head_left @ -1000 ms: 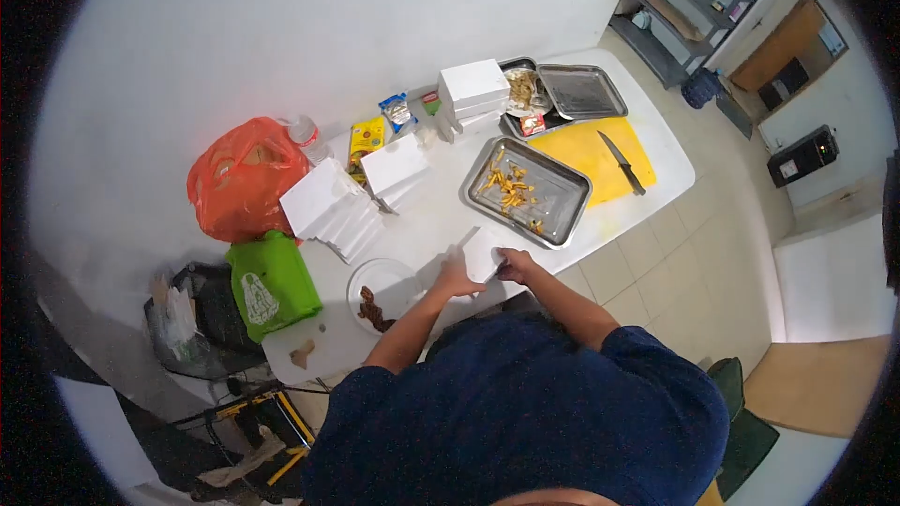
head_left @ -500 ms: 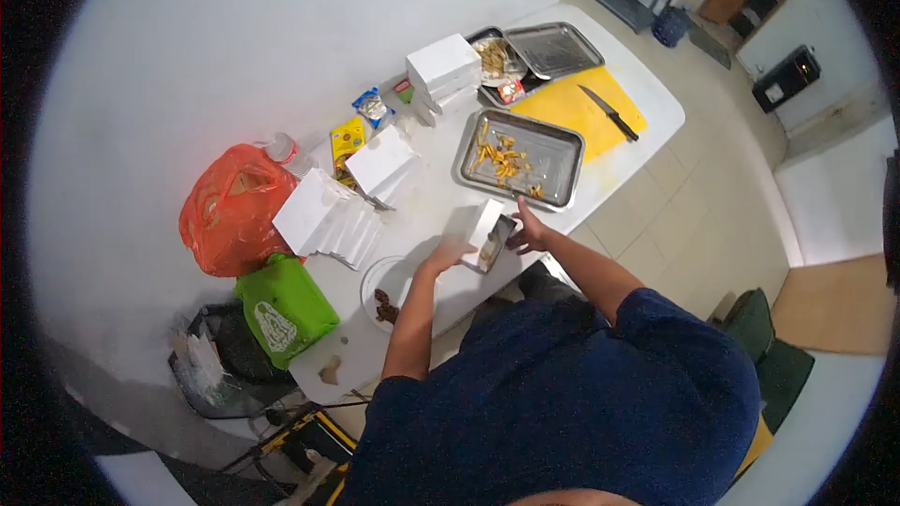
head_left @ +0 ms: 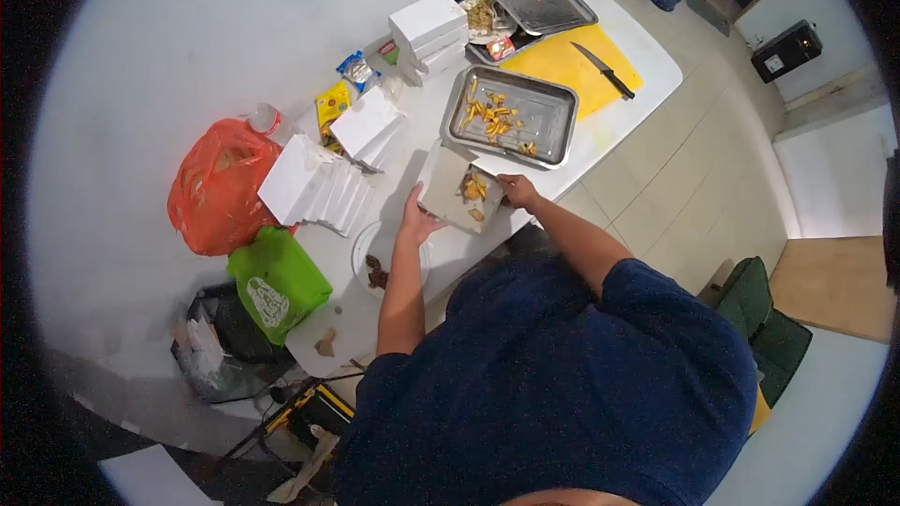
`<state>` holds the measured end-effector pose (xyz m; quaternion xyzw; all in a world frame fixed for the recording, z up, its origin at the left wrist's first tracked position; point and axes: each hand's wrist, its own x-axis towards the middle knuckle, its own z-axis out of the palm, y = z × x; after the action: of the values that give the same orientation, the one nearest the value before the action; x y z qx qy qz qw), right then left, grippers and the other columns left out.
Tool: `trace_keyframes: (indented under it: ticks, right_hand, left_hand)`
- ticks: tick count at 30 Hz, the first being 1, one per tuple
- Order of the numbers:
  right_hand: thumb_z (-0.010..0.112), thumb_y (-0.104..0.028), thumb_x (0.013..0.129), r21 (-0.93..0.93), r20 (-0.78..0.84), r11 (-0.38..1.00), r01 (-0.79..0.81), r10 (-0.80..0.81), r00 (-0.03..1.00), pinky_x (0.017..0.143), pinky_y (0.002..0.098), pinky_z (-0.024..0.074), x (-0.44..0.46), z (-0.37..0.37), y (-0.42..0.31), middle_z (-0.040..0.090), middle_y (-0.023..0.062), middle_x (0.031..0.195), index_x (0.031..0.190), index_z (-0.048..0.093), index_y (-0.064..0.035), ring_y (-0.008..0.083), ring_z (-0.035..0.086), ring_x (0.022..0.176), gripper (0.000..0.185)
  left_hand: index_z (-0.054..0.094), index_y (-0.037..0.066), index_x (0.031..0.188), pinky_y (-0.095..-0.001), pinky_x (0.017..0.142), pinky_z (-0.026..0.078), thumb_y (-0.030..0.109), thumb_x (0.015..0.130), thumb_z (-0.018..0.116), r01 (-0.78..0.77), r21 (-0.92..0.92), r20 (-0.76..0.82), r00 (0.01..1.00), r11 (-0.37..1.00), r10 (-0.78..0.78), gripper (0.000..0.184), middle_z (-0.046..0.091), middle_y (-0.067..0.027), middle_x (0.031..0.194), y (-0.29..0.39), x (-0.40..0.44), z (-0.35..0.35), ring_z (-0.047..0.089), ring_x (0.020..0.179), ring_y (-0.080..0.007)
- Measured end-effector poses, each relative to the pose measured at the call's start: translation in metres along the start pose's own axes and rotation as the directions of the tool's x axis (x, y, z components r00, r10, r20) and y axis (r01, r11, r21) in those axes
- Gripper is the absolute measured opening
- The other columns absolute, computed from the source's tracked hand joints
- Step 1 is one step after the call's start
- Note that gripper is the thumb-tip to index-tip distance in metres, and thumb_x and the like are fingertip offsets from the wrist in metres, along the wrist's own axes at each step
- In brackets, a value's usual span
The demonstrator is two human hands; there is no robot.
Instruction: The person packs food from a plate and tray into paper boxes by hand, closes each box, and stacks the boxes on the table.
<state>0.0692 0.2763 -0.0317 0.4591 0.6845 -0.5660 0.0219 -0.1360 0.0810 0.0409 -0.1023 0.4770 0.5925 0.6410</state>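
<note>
We hold an open white box [head_left: 448,197] just in front of us, over the near part of the white table [head_left: 614,145]. Its lid side lies folded out, and inside sit yellow food strips [head_left: 475,189] and a paler, flatter piece [head_left: 476,215]. Our left hand [head_left: 420,215] grasps the box at its 8 o'clock side, fingers against the cardboard; our right hand [head_left: 518,191] grips the edge at 3 o'clock.

At 1 o'clock from the box, a rectangular metal tray [head_left: 553,134] with rounded corners and a shiny rim holds more yellow strips, gathered mostly towards its left end. Beyond it, a darker tray [head_left: 528,44] bears a dish of pale, shredded-looking food [head_left: 481,15] and a small red packet [head_left: 501,48]; another metal tray [head_left: 546,7] partly overlaps it. At 2 o'clock, a black-handled knife [head_left: 605,71] lies on a smooth yellow board [head_left: 586,98].

A round white plate [head_left: 412,279] at 8 o'clock holds dark brown, lumpy pieces [head_left: 377,273]. Closed white cardboard boxes stand in stacks at 9 o'clock [head_left: 302,183], 10 o'clock [head_left: 367,124] and near 12 [head_left: 428,26]. Past the 9 o'clock stack, we see a crinkled, bulging red plastic bag [head_left: 220,192], with a green bag [head_left: 281,283] just below it.
</note>
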Motion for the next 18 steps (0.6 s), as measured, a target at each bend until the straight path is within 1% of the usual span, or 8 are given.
trace_keyframes:
  ticks: [1,2,4,7,10,13,16,18]
  right_hand:
    - [0.055,-0.030,0.093,-0.131,-0.033,0.988,0.087,-0.092,0.995,0.052,0.0304,0.0502,0.008,0.004,0.006,0.068,0.0068,0.080,0.120,0.063,-0.0149,0.0140,0.060,0.057,0.032]
    - [0.056,-0.030,0.093,-0.149,-0.006,0.984,0.094,-0.096,0.995,0.056,0.0308,0.0522,0.009,0.003,0.009,0.069,0.0071,0.083,0.120,0.063,-0.0152,0.0145,0.062,0.060,0.032]
    - [0.074,-0.027,0.068,-0.166,-0.056,0.966,0.197,-0.208,0.976,0.070,0.0351,0.0543,0.025,0.009,0.030,0.070,0.0138,0.088,0.119,0.063,-0.0178,0.0250,0.068,0.075,0.053]
    - [0.072,-0.025,0.068,-0.202,-0.022,0.978,0.058,-0.064,0.998,0.073,0.0353,0.0539,0.013,-0.001,0.014,0.069,0.0142,0.095,0.119,0.063,-0.0203,0.0267,0.068,0.081,0.052]
    - [0.055,-0.021,0.091,-0.196,-0.001,0.979,0.048,-0.050,0.999,0.062,0.0318,0.0526,0.000,-0.010,0.002,0.069,0.0106,0.079,0.119,0.064,-0.0149,0.0183,0.065,0.062,0.030]
    - [0.057,-0.024,0.091,-0.299,-0.023,0.946,0.122,-0.135,0.991,0.062,0.0325,0.0520,-0.004,-0.012,0.007,0.069,0.0111,0.079,0.117,0.065,-0.0144,0.0182,0.065,0.062,0.029]
    - [0.057,-0.025,0.090,-0.209,-0.063,0.977,0.035,-0.050,0.997,0.060,0.0320,0.0513,-0.016,-0.016,-0.001,0.069,0.0119,0.079,0.117,0.065,-0.0141,0.0183,0.065,0.062,0.030]
    - [0.057,-0.023,0.088,-0.181,-0.079,0.983,0.004,-0.019,0.997,0.057,0.0313,0.0516,-0.020,-0.020,0.000,0.069,0.0122,0.077,0.115,0.066,-0.0129,0.0187,0.064,0.059,0.030]
  left_hand:
    - [0.036,0.007,0.139,-0.0610,0.101,0.031,0.062,0.083,0.048,-0.001,0.004,0.013,1.000,1.000,0.001,0.080,0.042,-0.0166,0.138,0.000,-0.001,-0.001,0.044,0.123,-0.0365]
    - [0.035,0.006,0.139,-0.0603,0.102,0.032,0.062,0.083,0.049,0.007,-0.005,0.006,1.000,1.000,-0.007,0.081,0.041,-0.0170,0.139,0.001,-0.002,-0.002,0.045,0.123,-0.0366]
    - [0.034,0.006,0.140,-0.0589,0.102,0.033,0.063,0.082,0.049,0.020,-0.022,-0.001,1.000,1.000,-0.020,0.083,0.040,-0.0177,0.139,0.004,-0.003,0.000,0.045,0.122,-0.0368]
    - [0.041,0.004,0.134,-0.0574,0.093,0.042,0.046,0.089,0.051,0.032,0.057,-0.165,0.986,0.998,-0.022,0.063,0.047,-0.0160,0.133,0.007,0.002,-0.015,0.051,0.115,-0.0362]
    - [0.051,0.001,0.121,-0.0482,0.081,0.051,0.032,0.089,0.055,-0.129,0.319,-0.259,0.941,0.939,0.218,0.045,0.057,-0.0164,0.116,-0.008,0.025,-0.054,0.060,0.100,-0.0329]
    - [0.056,0.003,0.108,-0.0442,0.074,0.052,0.020,0.092,0.055,-0.142,0.696,-0.429,0.704,0.704,0.566,0.024,0.064,-0.0141,0.097,-0.024,0.029,-0.054,0.063,0.080,-0.0305]
    - [0.055,-0.002,0.097,-0.0409,0.067,0.049,0.013,0.088,0.057,-0.193,0.914,-0.202,0.544,0.356,0.814,0.018,0.061,-0.0153,0.084,-0.031,0.034,-0.052,0.060,0.081,-0.0299]
    - [0.055,-0.002,0.098,-0.0397,0.068,0.048,0.011,0.088,0.056,-0.206,0.942,-0.133,0.494,0.264,0.859,0.016,0.059,-0.0162,0.088,-0.034,0.033,-0.042,0.059,0.082,-0.0313]
